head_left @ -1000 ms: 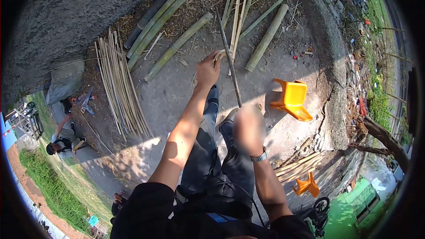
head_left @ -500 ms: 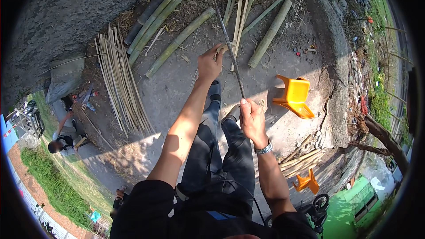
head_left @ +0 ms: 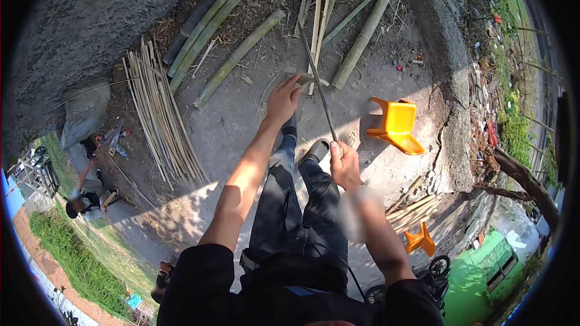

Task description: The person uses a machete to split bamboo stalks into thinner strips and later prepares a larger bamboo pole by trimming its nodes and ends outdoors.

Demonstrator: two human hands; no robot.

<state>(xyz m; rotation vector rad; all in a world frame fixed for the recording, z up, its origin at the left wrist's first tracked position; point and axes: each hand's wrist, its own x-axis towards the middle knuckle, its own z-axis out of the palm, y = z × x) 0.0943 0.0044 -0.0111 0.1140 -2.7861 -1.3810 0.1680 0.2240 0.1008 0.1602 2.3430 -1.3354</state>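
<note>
My right hand [head_left: 345, 165] is closed around the near end of a long, narrow dark blade [head_left: 320, 88], its thumb along the top. The blade slants away to the upper left, and its grip is hidden in my fist. Beyond my lap and a little to the left, my left hand [head_left: 282, 101] has its fingers bent on a short pale bamboo piece [head_left: 306, 78], partly covered by the hand and blurred. In this view the blade crosses over that piece; whether they touch I cannot tell. Pale bamboo strips [head_left: 316, 30] lie on the ground just past it.
Split bamboo strips [head_left: 154, 111] are piled at left. Green bamboo poles [head_left: 238, 60] lie ahead, another pole [head_left: 361, 42] to the right. An orange plastic chair [head_left: 399, 122] stands at right, a second one [head_left: 420, 240] nearer. A person [head_left: 90, 199] crouches at far left.
My left hand has come slightly nearer with the bamboo piece, its fingers now straighter. The right hand and blade have shifted a little, and the whole scene has slid slightly left.
</note>
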